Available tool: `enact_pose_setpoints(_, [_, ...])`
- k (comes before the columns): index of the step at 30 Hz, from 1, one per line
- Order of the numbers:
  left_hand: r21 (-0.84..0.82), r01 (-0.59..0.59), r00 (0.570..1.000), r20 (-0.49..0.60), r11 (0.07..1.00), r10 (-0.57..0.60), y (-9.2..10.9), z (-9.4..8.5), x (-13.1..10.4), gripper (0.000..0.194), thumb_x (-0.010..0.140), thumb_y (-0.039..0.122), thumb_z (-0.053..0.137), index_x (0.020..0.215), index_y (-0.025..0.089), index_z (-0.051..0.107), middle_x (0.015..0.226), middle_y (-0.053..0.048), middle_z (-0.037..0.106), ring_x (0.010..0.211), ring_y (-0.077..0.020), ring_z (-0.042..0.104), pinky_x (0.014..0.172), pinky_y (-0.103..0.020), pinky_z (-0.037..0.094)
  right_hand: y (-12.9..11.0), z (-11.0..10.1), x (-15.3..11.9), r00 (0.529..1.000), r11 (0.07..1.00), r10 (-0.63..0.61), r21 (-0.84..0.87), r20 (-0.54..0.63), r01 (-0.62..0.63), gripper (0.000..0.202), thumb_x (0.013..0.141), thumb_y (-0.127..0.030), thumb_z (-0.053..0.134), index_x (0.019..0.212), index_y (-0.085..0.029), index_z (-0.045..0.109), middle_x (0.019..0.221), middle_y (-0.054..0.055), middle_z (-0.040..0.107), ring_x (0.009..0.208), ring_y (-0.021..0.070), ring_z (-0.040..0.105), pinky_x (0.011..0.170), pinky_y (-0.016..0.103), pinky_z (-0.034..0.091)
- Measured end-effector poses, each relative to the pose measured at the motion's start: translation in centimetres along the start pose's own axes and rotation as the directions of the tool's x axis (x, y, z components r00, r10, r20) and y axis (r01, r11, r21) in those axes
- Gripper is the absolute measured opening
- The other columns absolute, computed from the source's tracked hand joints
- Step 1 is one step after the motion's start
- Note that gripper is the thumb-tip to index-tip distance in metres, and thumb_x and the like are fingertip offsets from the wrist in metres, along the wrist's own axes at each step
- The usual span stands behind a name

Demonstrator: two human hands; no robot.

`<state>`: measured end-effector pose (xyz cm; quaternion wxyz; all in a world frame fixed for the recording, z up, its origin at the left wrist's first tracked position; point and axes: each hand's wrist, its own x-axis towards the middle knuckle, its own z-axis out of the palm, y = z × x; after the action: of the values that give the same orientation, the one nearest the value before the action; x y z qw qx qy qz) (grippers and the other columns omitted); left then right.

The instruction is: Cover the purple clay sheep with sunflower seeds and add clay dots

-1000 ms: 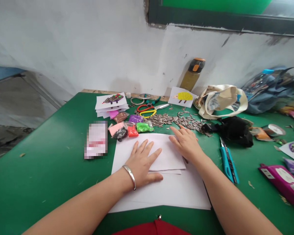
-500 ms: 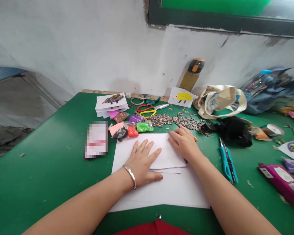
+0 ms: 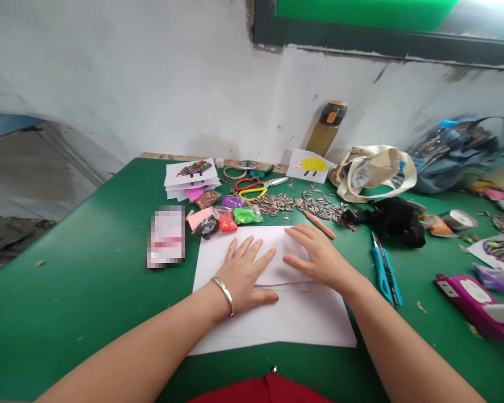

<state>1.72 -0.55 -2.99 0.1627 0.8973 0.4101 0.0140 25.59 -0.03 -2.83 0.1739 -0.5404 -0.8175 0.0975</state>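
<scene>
White paper sheets (image 3: 273, 324) lie on the green table in front of me, with a smaller white sheet (image 3: 273, 268) on top of the larger ones. My left hand (image 3: 247, 274), a silver bangle at its wrist, rests flat on the paper with fingers spread. On the right side of the smaller sheet, my right hand (image 3: 317, 254) touches the paper with its fingers apart and holds nothing. An orange pencil-like stick (image 3: 320, 225) lies just beyond my right hand. Packets of coloured clay (image 3: 227, 221) sit along the paper's far edge.
Sunflower seeds (image 3: 277, 205) are scattered behind the paper, near scissors (image 3: 252, 189). A teal utility knife (image 3: 386, 271) with its blade out lies to the right. Farther back stand a bottle (image 3: 325, 131), a hedgehog picture (image 3: 311, 166) and a cloth bag (image 3: 369, 173).
My right hand has shifted down and left over the paper, its thumb now spread from the fingers. The orange stick beside it shows more fully. My left hand stays put.
</scene>
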Motion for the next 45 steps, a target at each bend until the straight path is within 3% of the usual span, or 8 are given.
enact_pose_setpoints(5, [0.009,0.024,0.997,-0.067,1.000,-0.023,-0.3,0.3,0.1,0.103,0.065,0.069,0.066,0.149,0.025,0.024,0.157,-0.016,0.018,0.143,-0.0401,0.010,0.112,-0.061,0.009,-0.5,0.2,-2.0,0.975,1.000,0.016,0.014,0.222,-0.019,0.097,0.067,-0.063,0.067,0.149,-0.031,0.025,0.154,0.011,0.027,0.143,0.0342,0.019,0.112,0.061,0.015])
enact_pose_setpoints(10, [0.017,0.070,0.996,-0.065,0.997,-0.069,-0.4,0.2,0.3,0.100,0.066,0.071,0.063,0.148,0.026,0.028,0.155,-0.016,0.023,0.142,-0.0410,0.015,0.112,-0.062,0.011,-0.5,0.1,-2.3,0.978,1.000,0.009,0.027,0.206,-0.015,0.094,0.068,-0.061,0.067,0.149,-0.031,0.027,0.150,0.011,0.034,0.140,0.0325,0.026,0.112,0.058,0.019])
enact_pose_setpoints(15, [0.025,0.093,0.994,-0.063,0.995,-0.091,-0.3,0.2,0.5,0.098,0.066,0.071,0.063,0.147,0.026,0.030,0.154,-0.016,0.025,0.142,-0.0402,0.015,0.112,-0.061,0.012,-0.4,0.2,-2.4,0.977,1.000,0.009,0.002,0.214,-0.009,0.101,0.064,-0.065,0.068,0.149,-0.034,0.024,0.155,0.012,0.023,0.142,0.0370,0.018,0.110,0.060,0.022])
enact_pose_setpoints(22, [0.018,0.069,0.994,-0.080,0.997,-0.068,-0.5,0.5,0.5,0.098,0.067,0.074,0.061,0.147,0.028,0.029,0.154,-0.015,0.025,0.142,-0.0403,0.014,0.112,-0.062,0.010,-0.2,0.4,-2.3,0.986,0.999,-0.047,-0.001,0.159,0.048,0.090,0.068,-0.060,0.067,0.146,-0.032,0.033,0.142,0.011,0.043,0.133,0.0357,0.034,0.109,0.061,0.022])
enact_pose_setpoints(28, [0.034,0.071,0.996,-0.062,0.997,-0.069,-0.5,0.4,0.6,0.103,0.063,0.077,0.061,0.148,0.031,0.026,0.155,-0.014,0.023,0.143,-0.0398,0.013,0.112,-0.062,0.008,-0.4,0.2,-2.6,0.985,0.999,-0.047,-0.013,0.165,0.050,0.094,0.066,-0.059,0.068,0.147,-0.033,0.030,0.148,0.010,0.037,0.135,0.0364,0.030,0.108,0.058,0.027])
enact_pose_setpoints(36, [0.034,0.064,0.996,-0.056,0.997,-0.062,-0.5,0.0,0.6,0.105,0.061,0.078,0.061,0.148,0.032,0.025,0.156,-0.014,0.021,0.142,-0.0414,0.012,0.112,-0.062,0.009,-0.7,-0.2,-2.5,0.985,0.997,-0.079,0.021,0.152,0.077,0.090,0.065,-0.056,0.070,0.145,-0.031,0.036,0.141,0.009,0.045,0.128,0.0344,0.037,0.106,0.054,0.031])
enact_pose_setpoints(39, [0.045,0.052,0.998,-0.046,0.998,-0.050,-0.7,-0.2,0.8,0.101,0.063,0.077,0.060,0.147,0.030,0.030,0.152,-0.015,0.029,0.141,-0.0404,0.018,0.112,-0.061,0.009,-0.9,-0.2,-2.5,0.986,0.998,-0.068,0.027,0.151,0.065,0.089,0.066,-0.054,0.071,0.145,-0.030,0.037,0.141,0.008,0.045,0.129,0.0327,0.036,0.106,0.052,0.032])
enact_pose_setpoints(45, [0.046,0.040,0.998,-0.042,0.998,-0.038,-1.0,-0.3,0.9,0.104,0.062,0.076,0.062,0.147,0.029,0.028,0.153,-0.014,0.029,0.141,-0.0413,0.017,0.112,-0.062,0.009,-0.1,-0.5,-1.7,0.999,0.996,-0.011,0.089,0.049,0.006,0.068,0.077,-0.053,0.062,0.137,-0.024,0.049,0.135,0.010,0.052,0.125,0.0294,0.044,0.104,0.046,0.036])
